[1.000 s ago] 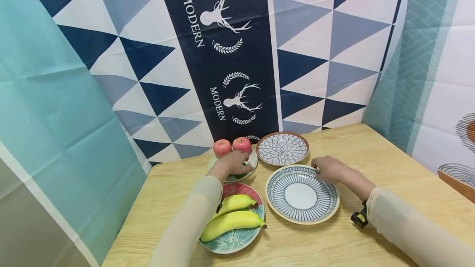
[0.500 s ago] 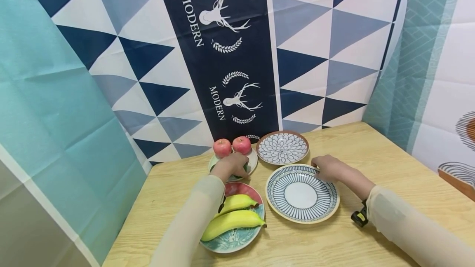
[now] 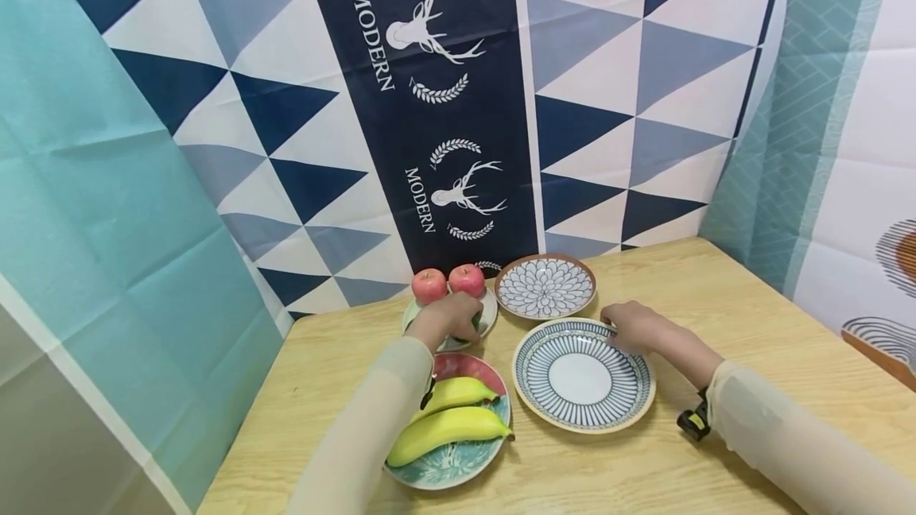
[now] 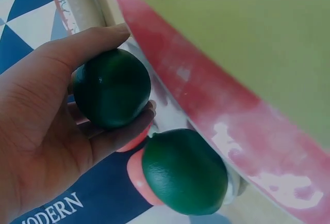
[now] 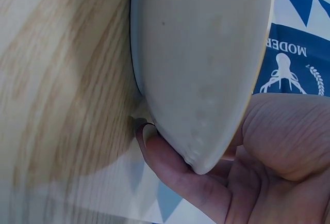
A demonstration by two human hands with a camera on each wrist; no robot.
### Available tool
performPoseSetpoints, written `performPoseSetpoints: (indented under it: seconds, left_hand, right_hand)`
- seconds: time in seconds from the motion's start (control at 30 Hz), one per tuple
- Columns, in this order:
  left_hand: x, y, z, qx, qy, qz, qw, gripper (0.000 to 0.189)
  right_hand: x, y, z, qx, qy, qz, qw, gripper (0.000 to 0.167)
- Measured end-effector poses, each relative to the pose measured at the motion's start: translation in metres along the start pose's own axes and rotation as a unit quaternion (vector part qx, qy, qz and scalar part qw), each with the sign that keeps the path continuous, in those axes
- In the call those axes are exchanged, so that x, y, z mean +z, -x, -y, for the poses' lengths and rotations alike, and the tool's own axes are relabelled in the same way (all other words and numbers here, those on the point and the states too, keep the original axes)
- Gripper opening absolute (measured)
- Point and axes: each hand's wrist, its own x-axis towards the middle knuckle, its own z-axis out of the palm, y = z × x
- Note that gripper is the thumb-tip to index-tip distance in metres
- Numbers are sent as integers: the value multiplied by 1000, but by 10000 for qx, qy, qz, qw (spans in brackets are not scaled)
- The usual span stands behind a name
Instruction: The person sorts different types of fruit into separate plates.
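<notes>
My left hand [image 3: 449, 316] curls its thumb and fingers round a dark green lime [image 4: 112, 89], over the small pale plate [image 3: 489, 315] at the back. Another lime [image 4: 184, 171] shows below it in the left wrist view. Two red apples [image 3: 467, 280] sit at that plate's far side. On the right, my right hand [image 3: 633, 327] grips the far right rim of a blue-striped plate [image 3: 580, 380]. The right wrist view has a finger beneath this plate's rim; the plate hides part of the grip.
Two bananas [image 3: 451, 434] lie on a red and teal plate [image 3: 490, 372] in front of the small one. A brown-rimmed plate with a flower pattern [image 3: 545, 286] stands behind the striped plate. Patterned cloth [image 3: 465, 110] hangs along the wooden table's [image 3: 300, 396] back edge.
My left hand's fingers, more spread over the green fruit a second ago, have drawn in round a lime. My right hand and the striped plate have stayed put.
</notes>
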Motion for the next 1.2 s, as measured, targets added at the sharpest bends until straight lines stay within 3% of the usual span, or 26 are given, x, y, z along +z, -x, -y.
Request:
performPoseSetpoints:
  seconds: [0.27, 0.43, 0.7, 1.0, 1.2]
  left_hand:
    - [-15, -1, -8, 457, -239, -38, 9987, 41]
    - [-30, 3, -23, 525, -224, -82, 9983, 55]
    - [-47, 6, -62, 1307, -529, -287, 9896, 33]
    - [-44, -4, -109, 1809, -576, -184, 9816, 42]
    - [-29, -15, -132, 1780, -397, -31, 9832, 43]
  right_hand:
    - [0, 2, 2, -9, -22, 18, 10000, 25]
    - [0, 1, 2, -30, 8, -15, 10000, 25]
    - [-1, 0, 2, -53, 70, -20, 10000, 23]
    - [2, 1, 0, -181, 89, -114, 9997, 21]
    - [4, 1, -1, -356, 129, -175, 9991, 20]
